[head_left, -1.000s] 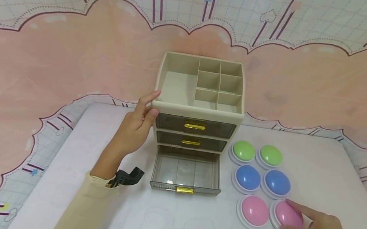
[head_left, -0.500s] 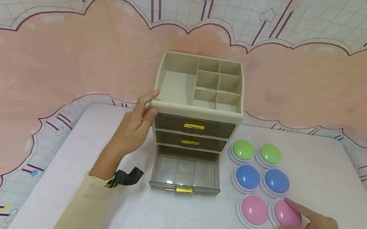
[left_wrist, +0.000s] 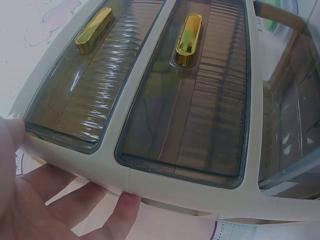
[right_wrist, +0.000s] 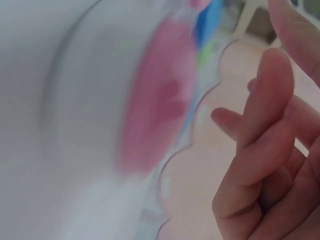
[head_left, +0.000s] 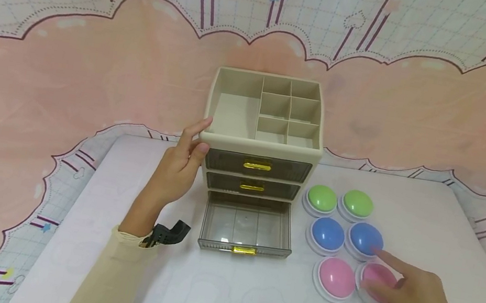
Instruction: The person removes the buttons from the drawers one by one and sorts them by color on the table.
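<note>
A cream drawer organizer [head_left: 263,146] stands mid-table with its clear bottom drawer [head_left: 222,222] pulled out. My left hand [head_left: 175,170] grips its left edge, thumb at the front and fingers along the side. In the left wrist view, two closed drawers with gold handles [left_wrist: 189,37] lie beyond the fingers [left_wrist: 130,210]. Over the front-right pink domed button [head_left: 381,274], my right hand [head_left: 418,293] hovers with relaxed fingers and nothing between them. The right wrist view has a gap between that hand and the blurred pink dome [right_wrist: 155,100].
Left of that button sits another pink one [head_left: 337,278]. Behind them are two blue buttons [head_left: 327,234] and two green ones [head_left: 322,198], all on white round bases. The white table [head_left: 123,185] meets a printed peach cloth [head_left: 109,61] at the back.
My right hand has come off the right pink button, shifting slightly up and left so its index finger overlaps the right blue button's edge. The left hand and organizer stay put.
</note>
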Available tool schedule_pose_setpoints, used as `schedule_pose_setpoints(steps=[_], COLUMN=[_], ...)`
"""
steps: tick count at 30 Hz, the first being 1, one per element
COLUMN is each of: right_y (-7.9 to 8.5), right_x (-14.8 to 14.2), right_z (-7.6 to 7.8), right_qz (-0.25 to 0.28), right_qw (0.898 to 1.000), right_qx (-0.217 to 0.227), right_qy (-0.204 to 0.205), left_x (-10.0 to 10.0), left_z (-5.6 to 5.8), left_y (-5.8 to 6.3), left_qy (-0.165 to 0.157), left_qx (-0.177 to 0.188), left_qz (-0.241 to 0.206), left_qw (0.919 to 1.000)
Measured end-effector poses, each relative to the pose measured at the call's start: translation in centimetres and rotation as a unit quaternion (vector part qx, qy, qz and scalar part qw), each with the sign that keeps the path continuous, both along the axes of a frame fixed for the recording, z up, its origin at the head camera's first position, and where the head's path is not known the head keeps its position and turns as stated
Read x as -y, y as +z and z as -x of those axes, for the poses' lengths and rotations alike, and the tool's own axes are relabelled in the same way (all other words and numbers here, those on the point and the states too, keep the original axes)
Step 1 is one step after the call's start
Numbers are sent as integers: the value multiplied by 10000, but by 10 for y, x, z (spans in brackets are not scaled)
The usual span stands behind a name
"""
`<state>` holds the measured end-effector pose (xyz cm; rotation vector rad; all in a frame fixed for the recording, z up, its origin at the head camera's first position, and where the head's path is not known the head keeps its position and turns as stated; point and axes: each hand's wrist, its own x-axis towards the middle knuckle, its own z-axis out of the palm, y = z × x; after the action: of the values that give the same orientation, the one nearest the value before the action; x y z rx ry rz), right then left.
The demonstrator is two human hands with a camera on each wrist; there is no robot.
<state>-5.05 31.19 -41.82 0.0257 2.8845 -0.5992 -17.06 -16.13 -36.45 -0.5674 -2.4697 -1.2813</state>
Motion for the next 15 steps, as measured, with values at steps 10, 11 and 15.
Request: schedule_pose_setpoints(steps=[10,11,15], right_y=[22,21,20], right_x=[72,79,104], right_z=[21,23,29], right_qz=[1001,1154,1487], right_qw=[9790,9745,9618], right_qx=[-1174,-1235,-1274], right_qy=[1331,1478,1913], left_x=[0,0,0], left_z=[0,0,1], left_y=[0,0,-1], left_qy=[50,50,28], left_qx=[-93,-97,-125], left_qz=[95,101,103], left_qw=[9999,9999,9999])
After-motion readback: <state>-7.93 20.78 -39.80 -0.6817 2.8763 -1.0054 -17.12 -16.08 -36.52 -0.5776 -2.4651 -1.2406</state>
